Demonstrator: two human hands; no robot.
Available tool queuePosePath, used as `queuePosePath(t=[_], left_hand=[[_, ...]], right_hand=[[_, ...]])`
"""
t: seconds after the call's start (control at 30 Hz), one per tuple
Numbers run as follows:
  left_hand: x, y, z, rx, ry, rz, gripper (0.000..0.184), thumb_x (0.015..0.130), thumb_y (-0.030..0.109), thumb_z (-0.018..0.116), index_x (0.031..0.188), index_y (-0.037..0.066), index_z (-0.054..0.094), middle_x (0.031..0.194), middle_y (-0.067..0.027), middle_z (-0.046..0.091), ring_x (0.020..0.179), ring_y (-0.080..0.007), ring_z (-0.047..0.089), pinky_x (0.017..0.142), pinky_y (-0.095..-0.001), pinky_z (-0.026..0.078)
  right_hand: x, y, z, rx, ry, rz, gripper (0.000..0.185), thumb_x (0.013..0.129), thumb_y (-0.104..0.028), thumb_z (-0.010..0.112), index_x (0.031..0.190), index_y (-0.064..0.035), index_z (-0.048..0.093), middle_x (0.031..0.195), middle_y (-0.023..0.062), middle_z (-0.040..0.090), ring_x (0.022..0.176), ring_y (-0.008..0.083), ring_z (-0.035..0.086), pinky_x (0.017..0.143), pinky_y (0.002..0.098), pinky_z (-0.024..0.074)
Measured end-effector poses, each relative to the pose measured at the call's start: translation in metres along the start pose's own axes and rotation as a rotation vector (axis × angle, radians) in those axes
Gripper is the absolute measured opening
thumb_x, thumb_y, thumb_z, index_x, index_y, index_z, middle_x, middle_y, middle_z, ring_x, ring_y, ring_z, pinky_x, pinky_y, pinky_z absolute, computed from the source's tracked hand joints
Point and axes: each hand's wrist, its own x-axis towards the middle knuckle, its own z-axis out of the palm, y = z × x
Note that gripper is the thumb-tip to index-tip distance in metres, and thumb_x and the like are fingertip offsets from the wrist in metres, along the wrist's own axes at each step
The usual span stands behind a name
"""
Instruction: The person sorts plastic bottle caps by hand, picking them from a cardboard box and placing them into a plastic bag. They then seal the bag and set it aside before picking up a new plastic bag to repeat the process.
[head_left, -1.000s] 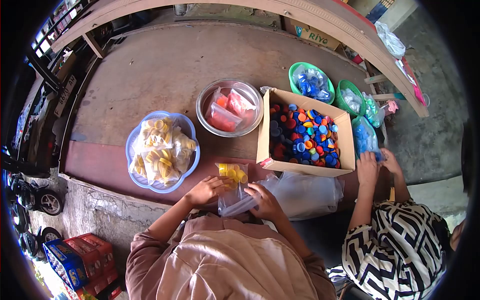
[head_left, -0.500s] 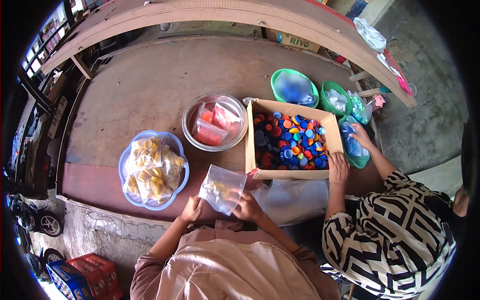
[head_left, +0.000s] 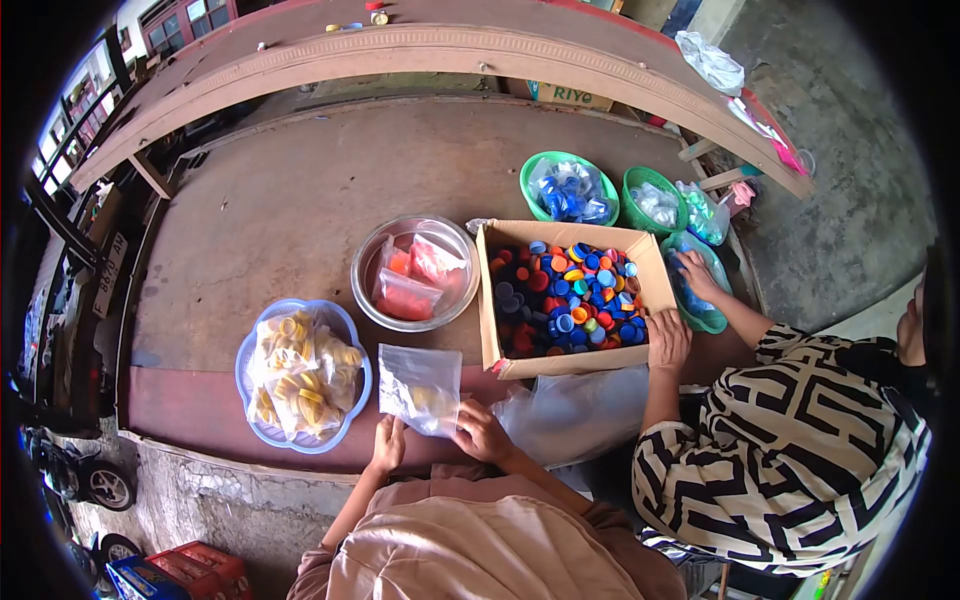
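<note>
A clear plastic bag (head_left: 420,385) with a few yellow caps low inside is held up over the table's front edge. My right hand (head_left: 482,432) pinches its lower right side. My left hand (head_left: 389,442) is closed at the bag's lower left; its fingertips are partly hidden. To the left, a blue basket (head_left: 246,385) holds bags of yellowish caps. Behind the bag is a metal bowl (head_left: 362,290) with bags of red and pink caps. A cardboard box (head_left: 487,330) of mixed loose caps stands to the right, with flat plastic bags (head_left: 580,410) in front of it.
At the right, a co-worker in a patterned top (head_left: 780,450) rests one hand (head_left: 668,340) on the box and has the other (head_left: 700,277) in a green basket (head_left: 712,322). Two more green baskets (head_left: 528,190) stand behind. A wooden bench (head_left: 440,40) spans the back.
The bag with yellow caps has been lifted and turned upright between my hands. The co-worker's left-side hand moved onto the box edge. The whole view has shifted.
</note>
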Motion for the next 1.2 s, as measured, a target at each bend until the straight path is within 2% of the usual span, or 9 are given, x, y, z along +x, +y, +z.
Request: queuePosePath(t=[0.23,0.3,0.43,0.5,0.57,0.7,0.9,1.07,1.2], left_hand=[[0.001,0.067,-0.004,0.331,-0.219,-0.214,0.024,0.089,0.017,0.049,0.088,-0.005,0.056,0.078,-0.0114,0.062,0.073,-0.0177,0.056,0.068,-0.0319,0.044],[-0.005,0.075,0.0,0.221,-0.091,0.2,0.019,0.082,0.011,0.061,0.095,-0.003,0.061,0.085,-0.0118,0.066,0.082,-0.0186,0.062,0.074,-0.0297,0.047],[-0.015,0.077,-0.01,0.133,-0.026,0.053,0.012,0.084,0.007,0.059,0.089,-0.003,0.062,0.085,-0.0118,0.065,0.078,-0.0165,0.061,0.07,-0.0298,0.046],[-0.018,0.073,-0.015,0.154,0.061,0.072,0.01,0.084,0.006,0.059,0.088,-0.002,0.062,0.082,-0.0111,0.064,0.076,-0.0166,0.06,0.069,-0.0291,0.046],[-0.014,0.087,-0.015,0.041,0.058,0.073,0.008,0.084,0.005,0.058,0.088,-0.002,0.06,0.079,-0.0079,0.063,0.075,-0.0158,0.059,0.071,-0.0285,0.045],[-0.009,0.103,-0.015,-0.12,0.08,0.079,0.011,0.084,0.001,0.057,0.094,0.0,0.055,0.085,-0.0065,0.062,0.079,-0.0137,0.057,0.075,-0.0273,0.044],[0.009,0.116,-0.032,0.005,0.18,0.127,0.008,0.083,-0.001,0.057,0.09,0.001,0.053,0.081,-0.0025,0.058,0.073,-0.0071,0.05,0.067,-0.0223,0.04],[0.013,0.095,-0.039,0.027,0.123,0.126,0.01,0.083,-0.001,0.058,0.092,0.002,0.054,0.081,-0.0001,0.057,0.072,-0.0064,0.05,0.066,-0.0212,0.039],[0.008,0.09,-0.03,-0.128,0.112,0.063,0.014,0.083,-0.002,0.055,0.096,0.002,0.053,0.088,-0.0006,0.058,0.081,-0.0071,0.051,0.074,-0.0209,0.038]], right_hand=[[-0.001,0.009,0.01,0.136,0.13,0.263,0.01,0.085,-0.005,0.052,0.083,0.0045,0.054,0.075,0.0162,0.056,0.068,0.0322,0.056,0.061,0.0371,0.0437],[0.004,0.002,0.004,0.207,0.078,0.25,0.011,0.085,-0.006,0.052,0.084,0.0042,0.054,0.075,0.0161,0.056,0.069,0.0316,0.057,0.061,0.0365,0.0438],[0.038,-0.035,-0.049,0.103,-0.192,0.08,0.014,0.083,-0.014,0.06,0.084,-0.0003,0.057,0.078,0.0127,0.058,0.066,0.0251,0.059,0.06,0.0329,0.0458],[0.068,-0.037,-0.09,-0.004,0.035,-0.037,0.014,0.081,-0.015,0.063,0.082,-0.0017,0.058,0.078,0.0109,0.059,0.066,0.0231,0.059,0.061,0.0331,0.0474],[0.09,-0.017,-0.125,-0.003,0.272,0.194,0.016,0.075,-0.013,0.067,0.086,-0.0035,0.06,0.083,0.0106,0.062,0.072,0.0265,0.06,0.068,0.0336,0.0478],[0.099,0.08,-0.18,-0.862,-0.033,0.449,0.066,0.064,-0.022,0.077,0.121,-0.0115,0.045,0.116,0.0149,0.049,0.1,0.0292,0.054,0.077,0.0394,0.0499],[0.13,0.115,-0.172,-0.907,-0.568,0.926,0.099,0.044,-0.022,0.085,0.129,-0.0159,0.034,0.129,0.0217,0.033,0.112,0.04,0.046,0.085,0.0445,0.0483],[0.114,0.159,-0.194,-0.585,-0.223,0.548,0.064,0.05,-0.015,0.077,0.11,-0.012,0.053,0.107,0.0128,0.056,0.101,0.0312,0.054,0.086,0.0384,0.0454],[0.109,0.167,-0.2,-0.47,0.108,0.537,0.039,0.061,-0.005,0.071,0.098,-0.0087,0.06,0.097,0.0145,0.062,0.09,0.0293,0.06,0.08,0.0339,0.0472]])
